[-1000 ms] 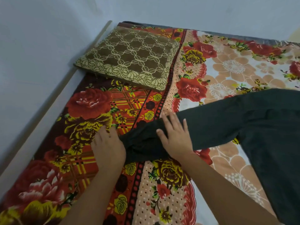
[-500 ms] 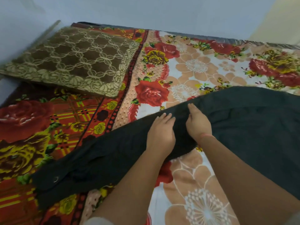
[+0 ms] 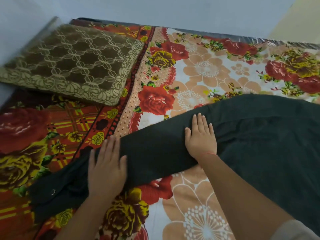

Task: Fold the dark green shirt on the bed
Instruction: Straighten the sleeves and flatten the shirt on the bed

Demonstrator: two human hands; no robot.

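Note:
The dark green shirt (image 3: 259, 132) lies spread on the flowered bed sheet (image 3: 199, 80), its body at the right. One long sleeve stretches down to the left, and its cuff with a small metal snap bunches at the lower left. My left hand (image 3: 106, 168) lies flat with straight, spread fingers on the lower part of that sleeve. My right hand (image 3: 200, 135) presses flat on the sleeve's upper part, close to the shoulder, and a thin red thread circles its wrist.
A brown pillow (image 3: 72, 64) with a cream lattice pattern lies at the bed's far left corner. A pale wall (image 3: 155, 9) runs behind the bed, and the bed's left edge meets it at the upper left.
My left hand has slid down the sleeve toward the cuff, away from the right hand. My right hand has flattened near the shoulder. The view has shifted slightly left.

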